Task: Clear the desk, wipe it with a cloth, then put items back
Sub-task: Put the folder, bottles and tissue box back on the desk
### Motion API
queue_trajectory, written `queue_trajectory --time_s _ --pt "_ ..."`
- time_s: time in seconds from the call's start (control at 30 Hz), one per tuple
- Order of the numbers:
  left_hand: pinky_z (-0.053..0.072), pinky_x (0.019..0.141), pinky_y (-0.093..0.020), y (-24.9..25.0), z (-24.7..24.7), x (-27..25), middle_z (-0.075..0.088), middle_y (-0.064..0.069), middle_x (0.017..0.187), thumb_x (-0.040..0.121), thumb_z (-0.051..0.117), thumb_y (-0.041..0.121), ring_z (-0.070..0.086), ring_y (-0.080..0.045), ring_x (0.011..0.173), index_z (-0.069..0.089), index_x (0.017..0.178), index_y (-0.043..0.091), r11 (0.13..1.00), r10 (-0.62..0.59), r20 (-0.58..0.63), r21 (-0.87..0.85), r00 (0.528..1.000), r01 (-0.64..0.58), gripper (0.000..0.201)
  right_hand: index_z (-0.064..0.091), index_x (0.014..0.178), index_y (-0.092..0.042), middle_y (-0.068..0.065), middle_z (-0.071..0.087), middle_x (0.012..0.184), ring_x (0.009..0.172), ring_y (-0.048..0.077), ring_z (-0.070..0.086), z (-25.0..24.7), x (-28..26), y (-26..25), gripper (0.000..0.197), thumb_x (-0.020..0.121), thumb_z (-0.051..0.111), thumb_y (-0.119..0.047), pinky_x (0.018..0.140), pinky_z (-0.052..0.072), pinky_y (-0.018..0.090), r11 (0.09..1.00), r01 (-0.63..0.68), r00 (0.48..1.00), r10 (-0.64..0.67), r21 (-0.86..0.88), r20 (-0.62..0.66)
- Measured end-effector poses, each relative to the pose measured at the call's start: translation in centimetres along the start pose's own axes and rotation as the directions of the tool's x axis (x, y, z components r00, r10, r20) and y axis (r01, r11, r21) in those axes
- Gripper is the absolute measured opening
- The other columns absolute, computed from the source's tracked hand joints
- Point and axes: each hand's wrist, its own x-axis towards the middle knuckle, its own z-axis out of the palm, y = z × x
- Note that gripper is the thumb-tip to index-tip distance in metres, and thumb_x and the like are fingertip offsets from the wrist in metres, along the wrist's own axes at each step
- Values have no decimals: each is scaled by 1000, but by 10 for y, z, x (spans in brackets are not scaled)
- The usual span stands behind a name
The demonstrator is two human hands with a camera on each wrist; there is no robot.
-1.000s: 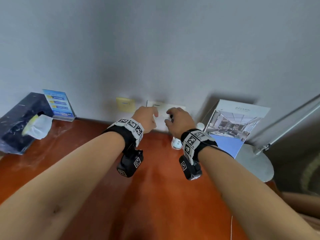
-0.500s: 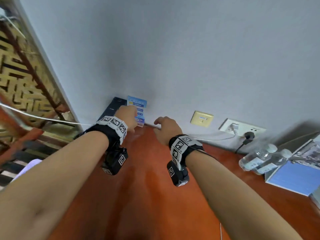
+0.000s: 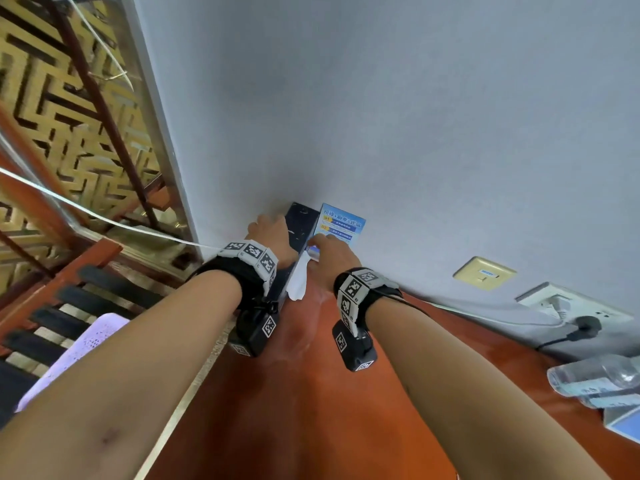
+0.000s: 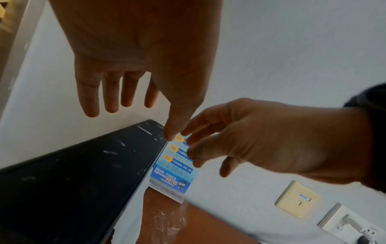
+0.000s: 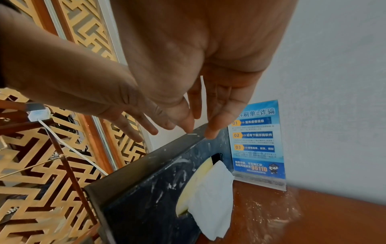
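A black tissue box [image 3: 300,226] [image 4: 73,178] [image 5: 150,189] stands in the far left corner of the orange-brown desk [image 3: 311,410], with a white tissue [image 3: 298,282] [image 5: 211,198] sticking out of it. A blue sign card [image 3: 341,223] [image 4: 173,175] [image 5: 256,143] in a clear stand leans on the wall beside it. My left hand [image 3: 268,233] [image 4: 129,92] hovers over the box with straight fingers and holds nothing. My right hand [image 3: 332,254] [image 5: 194,118] reaches in front of the sign, fingertips near the box's upper edge, also empty.
Two water bottles [image 3: 595,379] and a blue booklet [image 3: 623,427] lie at the right edge. A beige socket [image 3: 485,273] and a white outlet with a black plug [image 3: 581,323] are on the wall. A gold lattice screen [image 3: 69,133] and a lavender cloth [image 3: 86,344] are left of the desk.
Both hands have moved left along the wall, from the white outlet to the tissue box and sign. The head view has swung left with them.
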Motion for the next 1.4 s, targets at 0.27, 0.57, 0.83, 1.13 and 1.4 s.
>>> queue_trajectory --time_s 0.27,0.57,0.83,1.13,1.4 --pt "43 94 -40 16 23 44 43 -17 130 81 67 29 40 -34 119 39 129 7 993 121 -28 -2 992 -121 60 44 138 -14 6 39 141 132 25 34 1 39 31 56 85 60 -12 103 38 38 989 -110 988 97 -104 -116" --pt "42 86 -33 66 36 82 45 -18 127 88 60 11 52 -33 110 47 122 -1 939 195 -186 -250 963 -238 38 51 128 -8 12 55 128 115 30 53 -7 74 75 49 79 59 -5 96 41 32 910 -238 883 348 341 -314" --pt "47 86 -41 76 46 94 51 -21 123 84 58 -1 56 -38 106 40 126 -5 921 9 -210 -380 978 -90 46 65 102 -16 0 69 93 83 16 62 -11 77 93 22 81 63 -10 68 39 16 799 -195 819 451 568 -354" --pt "49 80 -29 82 34 66 71 -15 97 90 58 4 65 -30 90 73 97 1 915 158 -253 -326 955 -238 18 76 101 -15 3 75 101 95 18 67 -33 48 113 17 90 63 -15 86 48 22 871 -202 865 373 447 -335" --pt "50 73 -28 133 30 4 73 -6 86 85 65 15 65 -24 82 77 85 10 906 332 -199 -203 922 -370 13 75 98 -16 3 74 100 95 20 66 -80 -31 148 16 91 61 -15 84 50 27 897 -207 839 368 390 -402"
